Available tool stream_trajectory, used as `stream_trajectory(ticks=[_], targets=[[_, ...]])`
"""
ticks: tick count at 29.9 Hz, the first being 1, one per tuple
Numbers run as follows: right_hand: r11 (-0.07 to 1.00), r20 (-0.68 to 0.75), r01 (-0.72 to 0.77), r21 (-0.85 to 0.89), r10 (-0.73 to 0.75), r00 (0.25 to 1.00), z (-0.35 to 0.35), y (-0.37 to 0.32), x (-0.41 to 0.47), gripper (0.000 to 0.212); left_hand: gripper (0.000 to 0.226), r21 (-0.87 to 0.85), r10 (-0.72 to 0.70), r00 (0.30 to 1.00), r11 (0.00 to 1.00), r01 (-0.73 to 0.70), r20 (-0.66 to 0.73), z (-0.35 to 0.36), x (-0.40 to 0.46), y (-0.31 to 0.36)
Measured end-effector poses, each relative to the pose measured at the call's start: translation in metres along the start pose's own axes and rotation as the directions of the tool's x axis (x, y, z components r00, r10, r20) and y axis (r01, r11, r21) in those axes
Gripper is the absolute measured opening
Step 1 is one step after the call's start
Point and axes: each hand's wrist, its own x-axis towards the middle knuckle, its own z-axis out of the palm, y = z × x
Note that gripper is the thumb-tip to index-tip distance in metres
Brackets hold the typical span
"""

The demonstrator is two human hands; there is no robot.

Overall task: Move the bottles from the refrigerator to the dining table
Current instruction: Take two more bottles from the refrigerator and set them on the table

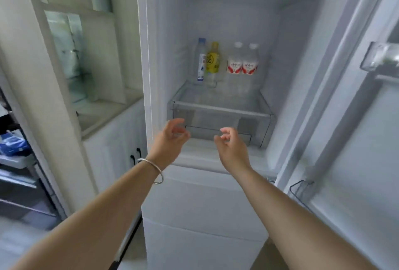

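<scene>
refrigerator [164, 32]: door open | four bottles: clear bottle [200, 62], yellow bottle [213, 61], two red-label bottles [243, 60], upright in a row at the back of the glass shelf [220, 108] | left hand [170, 138]: fingers loosely spread, empty, in front of the drawer [218, 128] | right hand [232, 146]: fingers curled apart, empty, beside the left one

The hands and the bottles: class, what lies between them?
In the head view, the glass shelf's front edge lies between both hands and the four bottles.
</scene>
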Motion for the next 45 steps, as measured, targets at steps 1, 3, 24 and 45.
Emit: stream_trajectory(ticks=[1,3,24,45], targets=[[1.000,-0.029,-0.009,-0.014,0.009,1.000,0.001,0.004,0.015,0.035,0.034,-0.010,0.008,1.000,1.000,-0.008,0.017,0.007,0.018,-0.002],[0.999,-0.097,-0.002,-0.040,-0.002,0.995,0.003,0.013,0.049,0.035,0.033,-0.024,0.033,0.998,0.999,-0.032,0.053,0.022,0.057,-0.007],[0.999,-0.490,0.026,0.048,0.000,0.872,-0.033,0.077,0.378,0.082,0.071,-0.124,0.101,0.986,0.989,-0.085,0.133,0.175,0.367,0.016],[0.890,-0.306,0.083,0.449,0.066,0.950,-0.020,0.065,0.374,0.041,0.056,-0.443,0.127,0.992,0.890,-0.107,0.015,0.199,0.368,0.012]])
